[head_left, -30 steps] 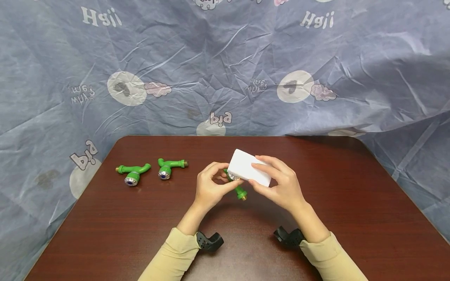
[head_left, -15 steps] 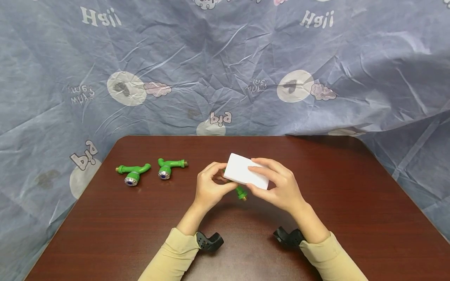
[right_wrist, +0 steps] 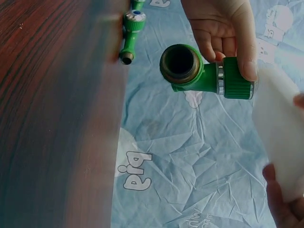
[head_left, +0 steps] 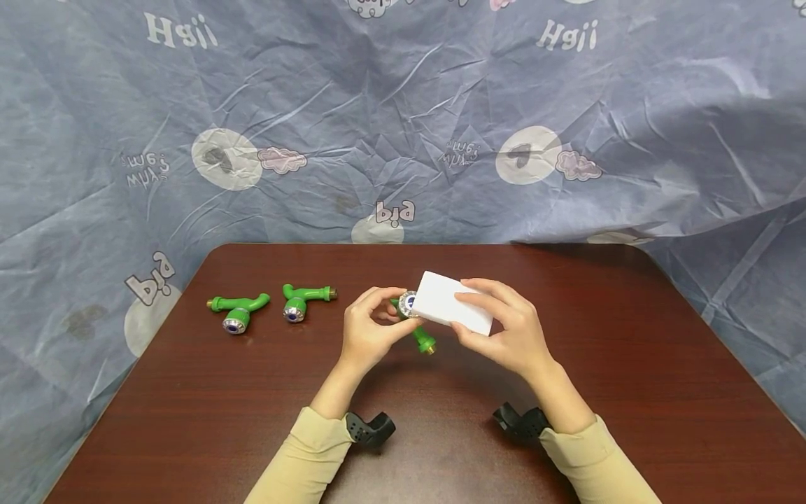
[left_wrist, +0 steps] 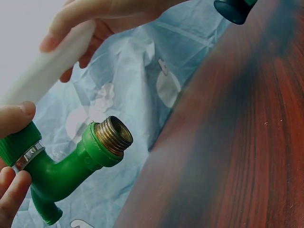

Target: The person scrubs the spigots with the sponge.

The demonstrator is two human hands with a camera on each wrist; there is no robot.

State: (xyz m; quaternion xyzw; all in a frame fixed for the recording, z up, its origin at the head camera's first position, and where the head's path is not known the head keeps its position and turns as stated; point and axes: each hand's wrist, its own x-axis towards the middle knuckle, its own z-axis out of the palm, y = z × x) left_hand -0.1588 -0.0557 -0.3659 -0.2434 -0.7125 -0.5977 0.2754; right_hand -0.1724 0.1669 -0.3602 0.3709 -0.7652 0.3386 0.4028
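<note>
My left hand (head_left: 368, 329) pinches a green faucet (left_wrist: 71, 171) by its ribbed knob, holding it above the table. The faucet's brass threaded end points down and to the right in the head view. Its chrome cap with a blue-and-white centre faces up, partly covered by a white sponge block (head_left: 450, 301). My right hand (head_left: 510, 325) grips that block between thumb and fingers, tilted, with its left edge against or just over the cap. In the right wrist view the block (right_wrist: 280, 128) stands close by the knob end; whether they touch there I cannot tell.
Two more green faucets lie on the left of the brown table (head_left: 598, 350): one faucet (head_left: 239, 308) at the far left, the other faucet (head_left: 305, 301) to its right. A blue-grey printed cloth (head_left: 378, 140) hangs behind the table. Each wrist wears a black camera mount.
The block slid left over the faucet's cap, then back right, uncovering part of the cap. My left hand has shifted slightly left with the faucet. The two faucets on the table stay put.
</note>
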